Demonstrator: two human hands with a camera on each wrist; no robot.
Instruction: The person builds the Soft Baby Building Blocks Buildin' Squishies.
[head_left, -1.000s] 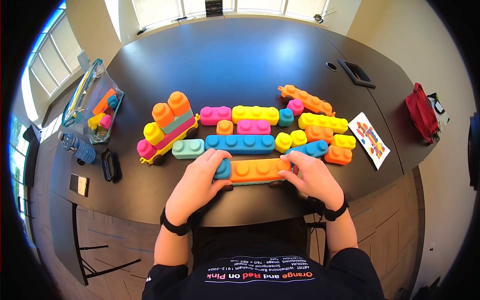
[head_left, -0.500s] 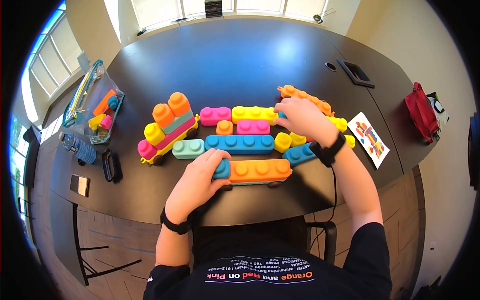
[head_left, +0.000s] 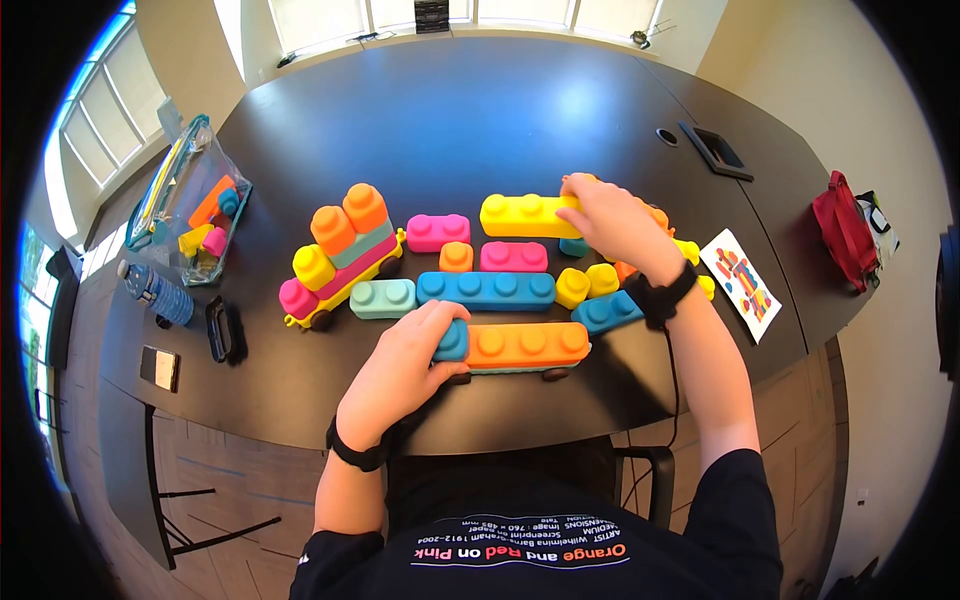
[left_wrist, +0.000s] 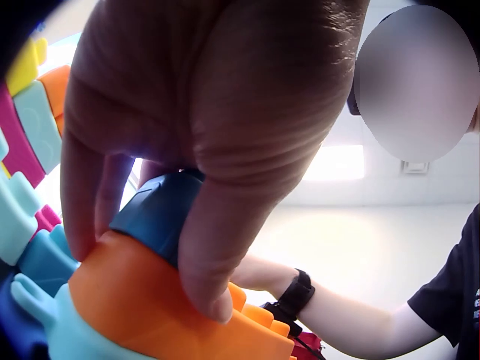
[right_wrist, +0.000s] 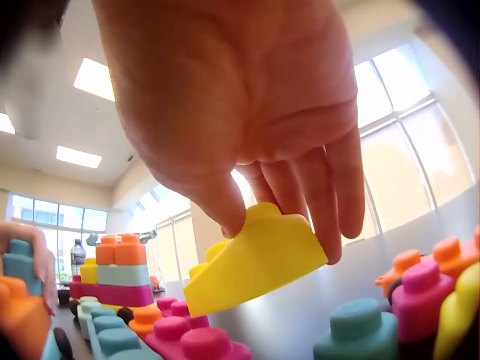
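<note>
My left hand (head_left: 400, 365) grips a small blue block (head_left: 451, 342) on the left end of a long orange block (head_left: 530, 343). In the left wrist view the thumb lies against the orange side, and a pale teal wheeled base (left_wrist: 82, 330) shows underneath. Farther off, my right hand (head_left: 622, 228) pinches one end of a long yellow block (head_left: 525, 215) between thumb and fingers. The right wrist view shows this yellow block tilted and raised over the table, above pink blocks (right_wrist: 206, 346) and beside a teal block (right_wrist: 356, 334).
A block train (head_left: 335, 255) stands on the left. Blue (head_left: 485, 290), pink and orange blocks lie mid-table. A picture card (head_left: 741, 285) and red bag (head_left: 843, 232) are on the right; a clear bag (head_left: 225, 245), bottle (head_left: 158, 292) and phone (head_left: 160, 367) are far left.
My right hand has let go of the orange block's right end, reached forward, and lifted the long yellow block from the back row. My left hand keeps its grip.
</note>
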